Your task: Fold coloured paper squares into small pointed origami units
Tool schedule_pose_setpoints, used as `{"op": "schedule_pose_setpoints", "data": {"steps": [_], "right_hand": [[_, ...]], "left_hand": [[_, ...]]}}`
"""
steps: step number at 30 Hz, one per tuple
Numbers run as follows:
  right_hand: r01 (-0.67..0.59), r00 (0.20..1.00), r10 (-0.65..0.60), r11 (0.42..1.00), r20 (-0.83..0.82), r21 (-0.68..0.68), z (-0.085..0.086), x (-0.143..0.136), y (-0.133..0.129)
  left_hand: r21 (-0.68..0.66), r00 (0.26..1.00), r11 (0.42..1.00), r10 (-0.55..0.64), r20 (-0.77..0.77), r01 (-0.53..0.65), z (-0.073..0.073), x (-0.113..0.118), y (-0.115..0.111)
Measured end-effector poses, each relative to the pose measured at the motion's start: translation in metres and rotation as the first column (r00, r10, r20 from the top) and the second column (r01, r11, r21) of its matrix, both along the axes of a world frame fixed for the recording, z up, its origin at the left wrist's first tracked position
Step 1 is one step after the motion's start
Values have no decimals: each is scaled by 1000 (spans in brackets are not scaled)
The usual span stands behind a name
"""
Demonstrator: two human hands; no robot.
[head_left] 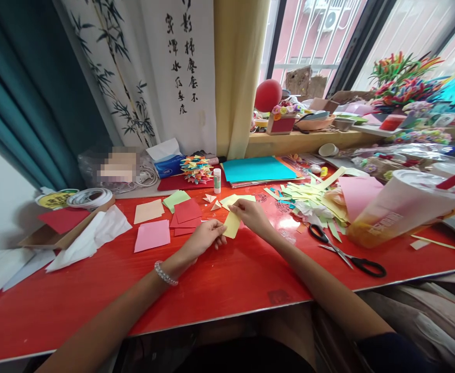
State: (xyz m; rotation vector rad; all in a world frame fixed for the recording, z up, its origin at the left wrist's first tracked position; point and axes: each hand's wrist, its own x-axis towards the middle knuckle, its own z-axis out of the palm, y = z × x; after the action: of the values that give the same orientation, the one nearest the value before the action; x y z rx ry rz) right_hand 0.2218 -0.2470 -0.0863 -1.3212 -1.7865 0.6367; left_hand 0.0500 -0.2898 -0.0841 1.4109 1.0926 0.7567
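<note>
Red table (227, 290) is stretching across the view. Lidded drink cup (390, 207) is occupying its right side. Heap of paper strips (316, 199), mostly pale green and yellow, is lying left of the cup; black-handled scissors (342, 252) are resting open, nearer the person. Right hand (252, 213) is pinching the upper end of the yellow paper, thumb and fingertips together. Left hand (206, 238) is gripping its lower left edge, thumb against forefinger, other fingers curling loosely. Pink square (152, 236) is lying to the left. Yellow paper (232, 225) is sitting between both hands, slanting. Glue stick (217, 181) is standing upright beyond; small folded pieces (216, 205) are lying just before it.
</note>
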Motion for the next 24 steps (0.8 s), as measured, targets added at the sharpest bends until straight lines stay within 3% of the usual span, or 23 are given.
{"op": "schedule_pose_setpoints", "data": {"steps": [5,9,12,18,24], "right_hand": [[-223,917,121,946,-380,-236,8,3,-3],[-346,869,175,883,-463,-317,15,6,-4],[-344,867,184,893,-463,-290,19,6,-7],[-318,861,170,916,-479,-246,20,1,-13],[-247,912,165,952,-376,-183,8,-5,-11]], "left_hand": [[11,998,999,49,38,-50,2,-2,0],[101,992,988,113,48,-118,1,-5,1],[125,988,980,153,35,-156,2,-6,2],[477,971,877,165,-176,-63,8,-5,-1],[477,970,879,141,-200,-30,7,-1,-4]]}}
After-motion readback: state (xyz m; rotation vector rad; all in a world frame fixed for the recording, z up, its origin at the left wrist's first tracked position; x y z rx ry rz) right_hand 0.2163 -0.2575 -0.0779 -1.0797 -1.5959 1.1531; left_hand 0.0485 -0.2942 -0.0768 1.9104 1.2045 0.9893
